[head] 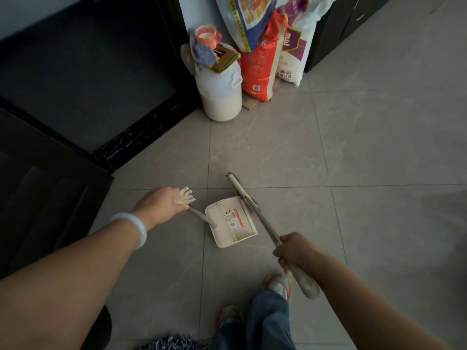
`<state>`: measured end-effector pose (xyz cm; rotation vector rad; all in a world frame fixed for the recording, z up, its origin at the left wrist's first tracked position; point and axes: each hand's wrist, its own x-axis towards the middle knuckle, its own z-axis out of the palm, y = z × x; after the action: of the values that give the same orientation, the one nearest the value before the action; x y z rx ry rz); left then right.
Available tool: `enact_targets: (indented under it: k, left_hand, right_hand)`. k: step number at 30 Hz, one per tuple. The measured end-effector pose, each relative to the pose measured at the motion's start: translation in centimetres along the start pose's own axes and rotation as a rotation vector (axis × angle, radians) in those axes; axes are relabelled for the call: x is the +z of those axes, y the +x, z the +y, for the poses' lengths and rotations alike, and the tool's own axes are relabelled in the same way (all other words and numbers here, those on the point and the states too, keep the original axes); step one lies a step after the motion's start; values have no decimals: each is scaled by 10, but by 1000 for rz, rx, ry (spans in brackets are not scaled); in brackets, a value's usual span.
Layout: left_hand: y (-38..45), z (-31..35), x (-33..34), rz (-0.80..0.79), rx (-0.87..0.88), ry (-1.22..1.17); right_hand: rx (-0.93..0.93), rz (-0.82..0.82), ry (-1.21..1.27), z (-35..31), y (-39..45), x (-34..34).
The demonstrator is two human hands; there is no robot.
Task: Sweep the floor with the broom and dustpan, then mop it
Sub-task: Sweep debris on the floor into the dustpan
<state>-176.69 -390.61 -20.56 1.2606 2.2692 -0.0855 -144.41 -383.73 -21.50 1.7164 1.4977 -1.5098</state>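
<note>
Sweeping stage: left hand (161, 203) wrapped around the comb-topped handle of the dustpan (231, 221), tray flat on the grey tile floor (353, 147) at centre, mouth turned right to catch debris. Right hand (294, 251) clamped on the broom (255, 210), head lying along the pan's right edge, presumably to push dust in. Far ahead, white drum (221, 97) and stacked sacks (262, 59) blocking the corner; dark door (45, 203) left. No mop visible.

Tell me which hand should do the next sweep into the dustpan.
Right. The right hand already grips the broom, whose head lies at the mouth of the dustpan. The left hand grips the dustpan handle, so it probably only steadies the pan.
</note>
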Motion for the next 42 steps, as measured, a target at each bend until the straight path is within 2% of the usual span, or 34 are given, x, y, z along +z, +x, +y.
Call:
enact_targets:
  k: [3, 8, 11, 13, 15, 17, 25, 34, 38, 42]
  left_hand:
    - [6, 14, 2, 1, 0, -4]
    - [24, 42, -4, 13, -24, 5]
    - [32, 52, -11, 36, -62, -4]
    - [37, 61, -12, 48, -73, -6]
    - [45, 69, -17, 57, -80, -18]
    - [58, 74, -28, 76, -93, -46]
    - [138, 91, -72, 132, -110, -127]
    - [266, 78, -137, 104, -119, -159]
    - [308, 67, -161, 91, -136, -150]
    - [336, 63, -177, 72, -129, -106]
  right_hand:
    - [46, 39, -22, -2, 14, -18]
    - [88, -5, 12, -9, 26, -34]
    - [7, -37, -44, -10, 24, -50]
    - [-33, -46, 11, -11, 20, -66]
    - [-49, -8, 88, -12, 27, -84]
    - [-62, 63, 63, -23, 44, -104]
    - [-89, 231, -198, -98, 106, -189]
    - [-42, 180, -423, -218, 186, -231]
    - [-95, 151, -457, -265, 225, -230]
    - [-148, 195, -558, -299, 264, -226]
